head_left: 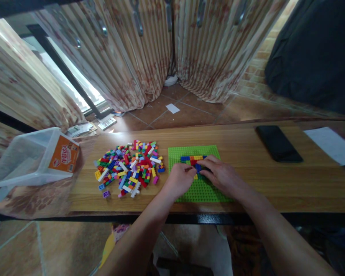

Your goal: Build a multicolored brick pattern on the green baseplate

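Note:
On the wooden table lies a green studded baseplate (208,190), with several blue, orange, yellow and red building bricks (193,158) set on its upper middle. My right hand (220,173) comes over the plate from the right, its thumb and fingers closed around a blue brick (198,168) at the near side of the built group. My left hand (179,178) rests over the plate's left part with fingertips pinched together, close to that blue brick. Whatever those left fingers hold, if anything, is hidden. Some bricks beneath both hands are covered.
Left of the plate spreads a pile of loose multicoloured bricks (132,166). A clear plastic bin (31,157) with an orange label stands at the far left. A black phone (278,143) and a white paper sheet (332,145) lie to the right.

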The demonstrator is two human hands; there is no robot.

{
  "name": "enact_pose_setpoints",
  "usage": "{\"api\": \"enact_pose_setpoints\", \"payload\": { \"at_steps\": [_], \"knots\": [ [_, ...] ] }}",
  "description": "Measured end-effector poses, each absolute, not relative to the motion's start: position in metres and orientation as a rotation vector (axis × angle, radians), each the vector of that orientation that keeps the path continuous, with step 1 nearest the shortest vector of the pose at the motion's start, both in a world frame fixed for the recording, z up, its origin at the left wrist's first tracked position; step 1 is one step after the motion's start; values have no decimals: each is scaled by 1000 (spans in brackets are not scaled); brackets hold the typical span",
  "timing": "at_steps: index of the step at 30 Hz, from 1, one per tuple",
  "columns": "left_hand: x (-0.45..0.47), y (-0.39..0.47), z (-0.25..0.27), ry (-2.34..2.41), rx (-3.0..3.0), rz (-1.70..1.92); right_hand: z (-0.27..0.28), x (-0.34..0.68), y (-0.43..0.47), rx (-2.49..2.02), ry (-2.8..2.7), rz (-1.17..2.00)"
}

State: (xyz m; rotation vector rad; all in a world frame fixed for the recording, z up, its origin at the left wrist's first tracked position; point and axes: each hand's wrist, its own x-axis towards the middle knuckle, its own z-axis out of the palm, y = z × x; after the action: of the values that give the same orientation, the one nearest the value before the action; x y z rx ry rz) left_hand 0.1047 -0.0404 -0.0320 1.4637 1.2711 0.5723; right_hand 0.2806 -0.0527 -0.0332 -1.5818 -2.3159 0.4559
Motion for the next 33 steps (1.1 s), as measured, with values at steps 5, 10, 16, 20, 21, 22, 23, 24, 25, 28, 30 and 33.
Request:
{"api": "enact_pose_setpoints", "payload": {
  "at_steps": [5,10,16,20,21,22,23,24,25,28,30,33],
  "knots": [
    [109,-42,-27,1272,1281,633,-35,281,-53,-1589,-2328,419],
    [108,-44,-16,1219,1027,581,-35,281,-53,-1590,-2333,435],
    [106,-45,-8,1079,759,596,-37,282,-54,-1598,-2318,410],
    [107,-47,-7,1094,780,602,-39,281,-56,-1598,-2328,365],
    [107,-48,-8,1100,798,599,-39,281,-56,-1601,-2334,352],
    [108,-48,-9,1106,816,596,-39,281,-57,-1604,-2343,340],
    [108,-49,-11,1111,834,593,-39,281,-57,-1610,-2350,328],
    [109,-49,-12,1114,849,588,-39,281,-57,-1614,-2358,319],
    [109,-50,-14,1117,864,585,-38,281,-58,-1617,-2366,313],
    [110,-51,-17,1117,894,578,-36,281,-58,-1614,-2371,321],
    [110,-51,-17,1117,895,579,-35,282,-58,-1599,-2369,353],
    [109,-51,-16,1117,879,578,-35,285,-59,-1560,-2369,411]
  ]
}}
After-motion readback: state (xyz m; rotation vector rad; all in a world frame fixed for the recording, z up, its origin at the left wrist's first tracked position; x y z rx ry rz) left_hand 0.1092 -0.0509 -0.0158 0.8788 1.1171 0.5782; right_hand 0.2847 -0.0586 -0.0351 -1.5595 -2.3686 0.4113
